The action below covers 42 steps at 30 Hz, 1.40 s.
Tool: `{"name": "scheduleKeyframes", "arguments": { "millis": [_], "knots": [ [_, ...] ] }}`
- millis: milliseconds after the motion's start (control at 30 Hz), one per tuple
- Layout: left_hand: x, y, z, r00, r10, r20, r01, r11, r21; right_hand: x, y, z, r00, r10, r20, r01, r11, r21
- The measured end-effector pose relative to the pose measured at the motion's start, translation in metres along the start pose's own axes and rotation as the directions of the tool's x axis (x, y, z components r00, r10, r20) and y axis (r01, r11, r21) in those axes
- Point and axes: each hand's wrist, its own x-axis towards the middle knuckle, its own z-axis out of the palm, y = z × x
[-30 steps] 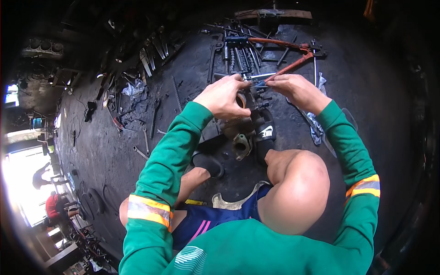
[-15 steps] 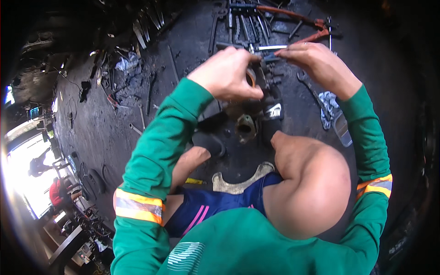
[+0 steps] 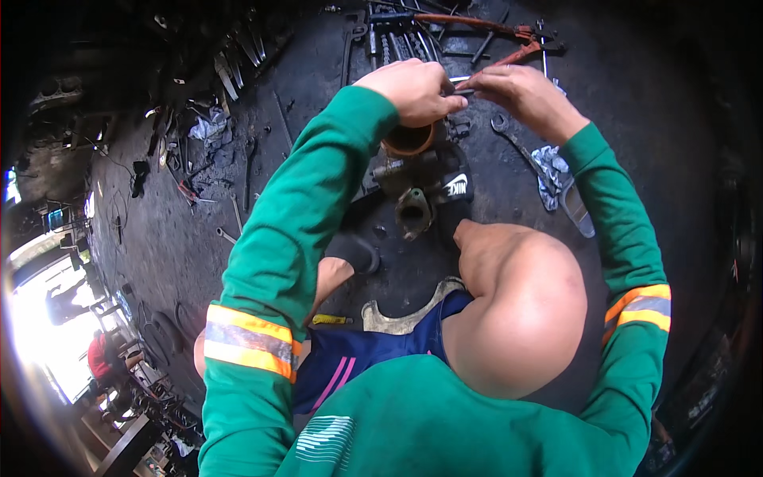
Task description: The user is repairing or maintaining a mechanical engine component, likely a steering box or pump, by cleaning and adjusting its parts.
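Observation:
My left hand (image 3: pixel 417 91) is above the far end of a dark cast metal part, its thumb and fingers pinched together. Close by on the right, my right hand (image 3: pixel 520 91) has its fingers pressed together, the tips nearly meeting the left thumb. Something thin and greyish shows between the fingertips, too small to name. Below the left hand, the cast metal part (image 3: pixel 393 173) stands between my feet. A round opening with an orange-brown rim (image 3: pixel 409 147) faces up on it, and a flange with a hole (image 3: pixel 413 213) is at its near end.
A wrench (image 3: pixel 520 147), crumpled wrapping (image 3: pixel 548 179) and a clear plastic container (image 3: pixel 578 211) lie at right. Beyond my hands are a long red-handled tool (image 3: pixel 513 57) and several metal tools. A pale curved plate (image 3: pixel 389 319) lies near me. A person in red (image 3: pixel 98 356) is far left.
My left hand has risen off the side of the cast part, and its spread thumb has closed toward the fingers. The right hand has shifted slightly left. The orange-brown rim is more exposed.

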Motion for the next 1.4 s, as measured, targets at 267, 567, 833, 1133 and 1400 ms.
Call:
{"name": "scheduleKeyframes", "arguments": {
  "millis": [267,567,833,1133,1400],
  "knots": [
    [0.037,-0.024,-0.006,0.978,0.057,0.203,-0.006,0.97,-0.244,-0.053,0.031,0.036,0.905,0.24,-0.351,-0.108,0.928,0.357],
    [0.036,-0.053,0.007,0.93,0.358,0.086,-0.329,0.913,-0.24,-0.2,0.036,0.245,0.618,0.758,-0.209,-0.759,0.644,0.091],
    [0.058,-0.065,0.026,0.931,0.32,0.177,-0.265,0.924,-0.276,-0.166,-0.006,0.258,0.589,0.795,-0.144,-0.783,0.606,0.141],
    [-0.01,-0.046,-0.007,0.966,0.203,0.163,-0.123,0.908,-0.4,-0.18,-0.042,0.223,0.554,0.797,-0.241,-0.76,0.603,0.244],
    [-0.007,-0.063,-0.003,0.995,0.077,0.055,-0.063,0.972,-0.225,-0.154,-0.115,0.111,0.47,0.571,-0.673,-0.63,0.751,0.197]
  ]
}}
